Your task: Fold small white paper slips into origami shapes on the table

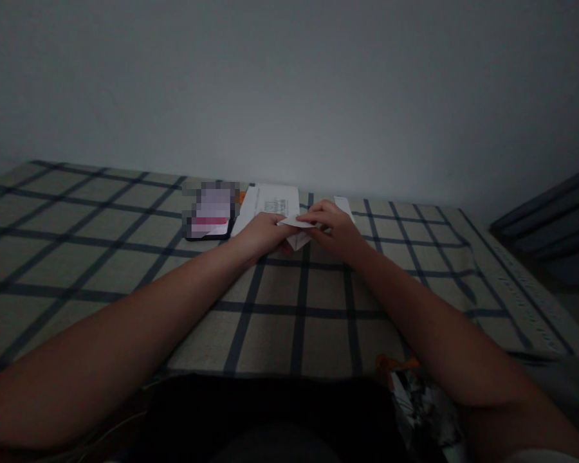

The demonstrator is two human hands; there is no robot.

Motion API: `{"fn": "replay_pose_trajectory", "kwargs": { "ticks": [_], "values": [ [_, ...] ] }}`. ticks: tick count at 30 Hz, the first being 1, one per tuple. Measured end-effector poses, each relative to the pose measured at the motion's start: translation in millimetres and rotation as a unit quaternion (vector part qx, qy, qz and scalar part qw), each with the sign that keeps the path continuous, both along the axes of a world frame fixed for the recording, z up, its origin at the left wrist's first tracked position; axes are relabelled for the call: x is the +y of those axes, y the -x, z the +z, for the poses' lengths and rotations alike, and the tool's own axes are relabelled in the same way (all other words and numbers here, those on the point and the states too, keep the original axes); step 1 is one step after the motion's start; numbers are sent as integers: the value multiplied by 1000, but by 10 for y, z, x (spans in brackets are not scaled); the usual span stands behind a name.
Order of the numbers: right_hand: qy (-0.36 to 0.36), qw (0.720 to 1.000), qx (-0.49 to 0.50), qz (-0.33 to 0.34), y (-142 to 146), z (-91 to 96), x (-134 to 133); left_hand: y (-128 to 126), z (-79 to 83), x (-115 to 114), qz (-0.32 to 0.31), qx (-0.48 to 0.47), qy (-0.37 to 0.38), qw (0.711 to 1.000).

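A piece of folded white paper (300, 240) is between my two hands, with a pointed corner facing me and a flap raised on top. My left hand (264, 233) grips its left side, with the thumb side up and some fingers hidden beneath. On the other side, my right hand (335, 226) pinches the raised flap with bent fingers. Just behind my hands lies a white printed sheet or booklet (270, 198) with dark lettering and a small drawing. Another white paper edge (342, 205) shows beyond my right hand.
A phone (211, 218) with a lit, blurred screen lies left of the papers. The checked cloth (275, 334) covers the table up to a plain wall (289, 90). A crumpled, shiny bag-like item (427, 405) sits near my lap at right. Dark slats (554, 225) stand at far right.
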State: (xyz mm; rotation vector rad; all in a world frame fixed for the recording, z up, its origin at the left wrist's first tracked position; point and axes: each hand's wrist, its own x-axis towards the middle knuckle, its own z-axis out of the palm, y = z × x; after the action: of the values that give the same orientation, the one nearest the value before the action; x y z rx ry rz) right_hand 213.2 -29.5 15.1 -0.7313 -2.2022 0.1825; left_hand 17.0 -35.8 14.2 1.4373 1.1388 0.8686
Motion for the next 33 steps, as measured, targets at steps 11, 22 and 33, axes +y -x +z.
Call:
{"fn": "replay_pose_trajectory", "kwargs": {
  "ticks": [11, 22, 33],
  "values": [
    [69, 997, 13, -28, 26, 47, -56, 1, -23, 13, -11, -27, -66, 997],
    [173, 981, 88, -31, -25, 28, 5, 38, 32, 46, 35, -112, 29, 993],
    [363, 910, 195, 43, -54, 50, 13, 45, 93, 23, 10, -165, 62, 984]
  ]
}}
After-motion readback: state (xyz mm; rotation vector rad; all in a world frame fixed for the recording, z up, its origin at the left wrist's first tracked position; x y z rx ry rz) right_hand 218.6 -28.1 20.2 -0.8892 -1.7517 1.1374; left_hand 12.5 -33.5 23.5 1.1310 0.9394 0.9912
